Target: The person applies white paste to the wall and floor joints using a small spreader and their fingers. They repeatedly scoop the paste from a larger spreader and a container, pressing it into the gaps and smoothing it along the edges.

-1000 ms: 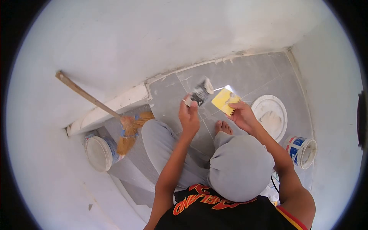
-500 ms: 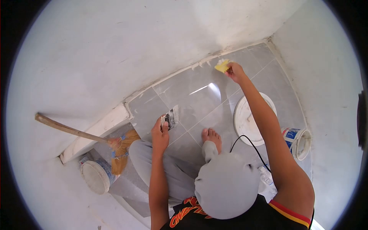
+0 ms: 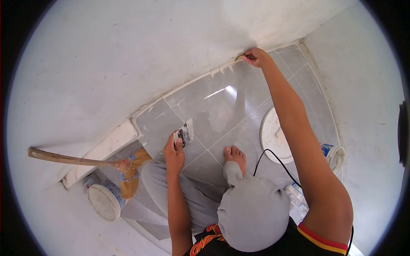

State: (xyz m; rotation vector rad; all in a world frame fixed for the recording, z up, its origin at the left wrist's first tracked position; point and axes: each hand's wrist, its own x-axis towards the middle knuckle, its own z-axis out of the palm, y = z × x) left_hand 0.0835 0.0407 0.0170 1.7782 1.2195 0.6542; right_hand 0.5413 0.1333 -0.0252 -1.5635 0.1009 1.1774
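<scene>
My right hand (image 3: 256,57) pinches a thin yellow scraper (image 3: 240,58), seen nearly edge-on. It is held against the seam where the white wall meets the grey tiles. Whitish filler lies in a strip along that seam (image 3: 222,68), with small smears on the tiles beside it. My left hand (image 3: 174,157), fingers closed, grips a flat black scraper (image 3: 185,133) smeared with white paste. It is held over the floor, left of my bare foot (image 3: 235,157). The lower part of this scraper is hidden by my fingers.
A round white lid (image 3: 273,138) lies on the tiles beneath my right arm. A bucket (image 3: 336,158) lies near the right wall. At left are a broom (image 3: 72,158) with a wooden handle and another bucket (image 3: 102,202). A black cable (image 3: 273,152) loops near my knee.
My right hand has moved up and slightly left, bringing the yellow scraper from above the tiles to the wall's base. The scraper has turned edge-on. My left hand keeps its hold.
</scene>
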